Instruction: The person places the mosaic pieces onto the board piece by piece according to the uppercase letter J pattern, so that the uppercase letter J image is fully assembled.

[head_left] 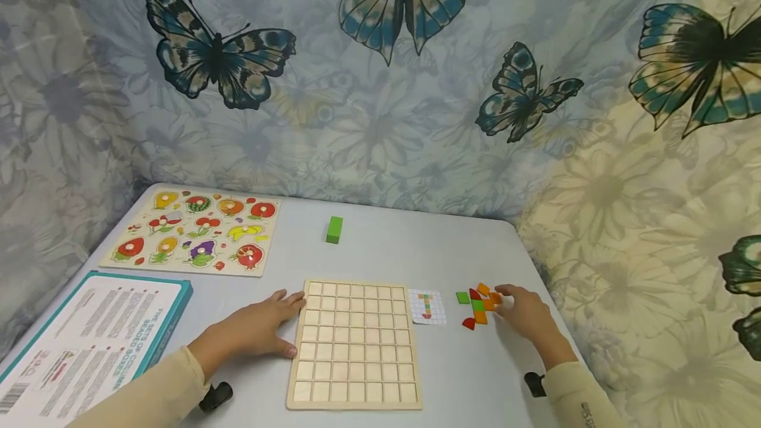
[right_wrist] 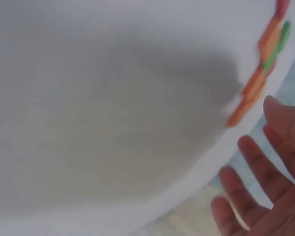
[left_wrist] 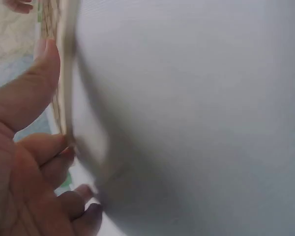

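A wooden board (head_left: 357, 342) with a grid of square recesses lies on the table. My left hand (head_left: 252, 329) rests at its left side, fingers spread, thumb and fingertips at the edge; the left wrist view shows the thumb against the board's rim (left_wrist: 67, 73). At the right, my right hand (head_left: 529, 316) reaches to a loose cluster of small flat orange, green and red pieces (head_left: 481, 317). Its fingertips are right at the orange ones. The right wrist view shows its fingers spread beside the pieces (right_wrist: 255, 83). A pattern card (head_left: 436, 309) lies between board and pieces.
A fruit puzzle board (head_left: 226, 263) lies at the back left, with a teal-edged box (head_left: 113, 322) in front of it. A green block (head_left: 334, 230) stands near the back edge. The table (head_left: 404, 243) meets a butterfly-patterned wall covering (head_left: 380, 150).
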The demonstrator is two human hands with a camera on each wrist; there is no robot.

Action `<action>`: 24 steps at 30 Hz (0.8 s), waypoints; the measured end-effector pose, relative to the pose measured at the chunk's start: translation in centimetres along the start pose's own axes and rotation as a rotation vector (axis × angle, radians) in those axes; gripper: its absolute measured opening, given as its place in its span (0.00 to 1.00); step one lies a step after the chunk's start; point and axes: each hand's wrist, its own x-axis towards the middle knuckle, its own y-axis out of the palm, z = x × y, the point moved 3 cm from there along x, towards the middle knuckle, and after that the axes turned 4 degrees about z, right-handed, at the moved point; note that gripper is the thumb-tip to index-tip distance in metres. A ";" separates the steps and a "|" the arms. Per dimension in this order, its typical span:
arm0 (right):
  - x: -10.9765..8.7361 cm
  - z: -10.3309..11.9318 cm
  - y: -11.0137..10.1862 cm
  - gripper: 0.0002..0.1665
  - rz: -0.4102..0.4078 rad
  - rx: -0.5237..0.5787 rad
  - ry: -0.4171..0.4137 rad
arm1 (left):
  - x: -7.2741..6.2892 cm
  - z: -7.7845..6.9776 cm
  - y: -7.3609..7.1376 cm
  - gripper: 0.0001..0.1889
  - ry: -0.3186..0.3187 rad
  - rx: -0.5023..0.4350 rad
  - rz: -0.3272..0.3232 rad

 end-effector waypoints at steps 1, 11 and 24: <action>0.1 -0.5 0.0 0.27 0.018 0.005 -0.003 | 0.1 0.1 0.0 0.52 0.004 -0.003 -0.002; 1.0 -2.2 0.5 0.25 0.076 0.038 0.009 | 0.9 0.4 0.5 0.51 -0.015 0.042 -0.047; 0.5 -3.0 0.8 0.22 0.056 0.031 0.012 | 0.4 0.1 1.3 0.50 -0.005 0.046 -0.116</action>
